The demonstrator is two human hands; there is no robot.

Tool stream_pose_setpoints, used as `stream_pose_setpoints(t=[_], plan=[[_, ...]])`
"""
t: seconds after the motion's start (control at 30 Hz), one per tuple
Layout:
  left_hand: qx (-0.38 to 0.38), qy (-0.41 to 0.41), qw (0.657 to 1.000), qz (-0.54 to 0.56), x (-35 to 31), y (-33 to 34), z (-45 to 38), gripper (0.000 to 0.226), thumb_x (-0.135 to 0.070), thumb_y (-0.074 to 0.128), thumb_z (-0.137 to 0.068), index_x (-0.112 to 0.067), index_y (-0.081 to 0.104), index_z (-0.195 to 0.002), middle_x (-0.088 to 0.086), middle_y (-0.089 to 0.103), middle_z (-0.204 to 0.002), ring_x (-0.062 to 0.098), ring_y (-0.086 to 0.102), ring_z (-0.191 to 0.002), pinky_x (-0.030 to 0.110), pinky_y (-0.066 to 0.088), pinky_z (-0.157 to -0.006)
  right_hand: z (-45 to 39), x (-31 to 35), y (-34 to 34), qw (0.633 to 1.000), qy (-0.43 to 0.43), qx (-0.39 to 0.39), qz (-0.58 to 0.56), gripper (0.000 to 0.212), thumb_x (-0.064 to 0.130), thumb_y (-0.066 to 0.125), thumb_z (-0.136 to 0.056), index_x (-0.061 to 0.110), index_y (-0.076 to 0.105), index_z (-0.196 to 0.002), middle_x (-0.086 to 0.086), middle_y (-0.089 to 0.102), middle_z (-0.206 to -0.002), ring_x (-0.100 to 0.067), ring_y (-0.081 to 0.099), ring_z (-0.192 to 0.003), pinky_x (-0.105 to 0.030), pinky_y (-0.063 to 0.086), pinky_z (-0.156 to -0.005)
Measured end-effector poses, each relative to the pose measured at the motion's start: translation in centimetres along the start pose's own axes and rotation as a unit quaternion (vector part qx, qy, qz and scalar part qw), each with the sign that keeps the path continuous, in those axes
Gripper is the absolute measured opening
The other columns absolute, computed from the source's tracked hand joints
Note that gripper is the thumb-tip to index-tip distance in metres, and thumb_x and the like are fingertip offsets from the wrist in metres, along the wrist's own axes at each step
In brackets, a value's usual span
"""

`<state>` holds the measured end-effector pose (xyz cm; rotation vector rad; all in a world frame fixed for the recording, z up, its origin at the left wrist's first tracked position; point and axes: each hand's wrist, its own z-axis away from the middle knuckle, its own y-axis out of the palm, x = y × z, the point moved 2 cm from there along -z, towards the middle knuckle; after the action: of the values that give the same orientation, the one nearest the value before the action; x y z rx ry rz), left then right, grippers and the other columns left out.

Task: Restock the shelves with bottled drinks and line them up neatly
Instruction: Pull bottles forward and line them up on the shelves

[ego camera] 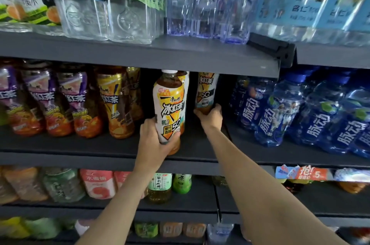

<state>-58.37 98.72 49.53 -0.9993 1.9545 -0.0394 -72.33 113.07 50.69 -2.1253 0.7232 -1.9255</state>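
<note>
My left hand (154,140) grips the lower part of a white-and-yellow iced tea bottle (170,104), upright at the front of the dark middle shelf (100,156). Its white cap sits just under the shelf above. Further back and to the right stands a second bottle of the same iced tea (206,90). My right hand (210,117) holds that one around its base, fingers curled on it. Both bottles stand in a gap between yellow-labelled tea bottles (116,102) on the left and blue drink bottles (280,112) on the right.
Purple-labelled tea bottles (40,96) fill the shelf's left end. The upper shelf (140,54) carries clear soda water and water bottles. A black bracket (280,50) juts from its right end. Green tea bottles (160,186) and pink-labelled drinks (100,182) stand on the shelf below.
</note>
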Motion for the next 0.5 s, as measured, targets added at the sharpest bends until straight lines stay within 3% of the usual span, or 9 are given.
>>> stream_pose_setpoints(t=[0.2,0.37,0.5], plan=[[-0.003,0.015,1.0,-0.006,0.0,0.1,0.0,0.063,-0.057,0.055,-0.068,-0.008,0.048,-0.109,-0.008,0.041,-0.094,0.008,0.041,-0.097,0.016,0.032,-0.078,-1.0,-0.4,0.7,0.997,-0.011,-0.065,0.041,0.056,0.029,0.074,-0.076,0.003,0.045,-0.117,-0.015,0.056,-0.121,-0.033,0.052,-0.114,-0.042,0.041,-0.094],[-0.004,0.023,0.999,0.024,-0.2,0.0,0.1,0.053,-0.056,0.057,-0.068,-0.021,0.043,-0.105,-0.022,0.037,-0.092,0.002,0.038,-0.095,0.005,0.034,-0.075,-0.2,-0.6,-0.5,0.998,-0.056,-0.014,0.02,0.058,0.024,0.077,-0.073,0.002,0.049,-0.119,-0.015,0.06,-0.119,-0.032,0.056,-0.111,-0.037,0.046,-0.086],[0.004,0.02,0.999,0.035,-0.2,-0.1,0.0,0.057,-0.059,0.054,-0.065,-0.018,0.044,-0.103,-0.022,0.036,-0.091,0.003,0.037,-0.094,0.003,0.033,-0.077,0.8,-0.3,-0.7,0.996,-0.079,0.011,0.03,0.058,0.022,0.074,-0.077,0.002,0.047,-0.124,-0.017,0.059,-0.122,-0.032,0.055,-0.113,-0.036,0.046,-0.088]])
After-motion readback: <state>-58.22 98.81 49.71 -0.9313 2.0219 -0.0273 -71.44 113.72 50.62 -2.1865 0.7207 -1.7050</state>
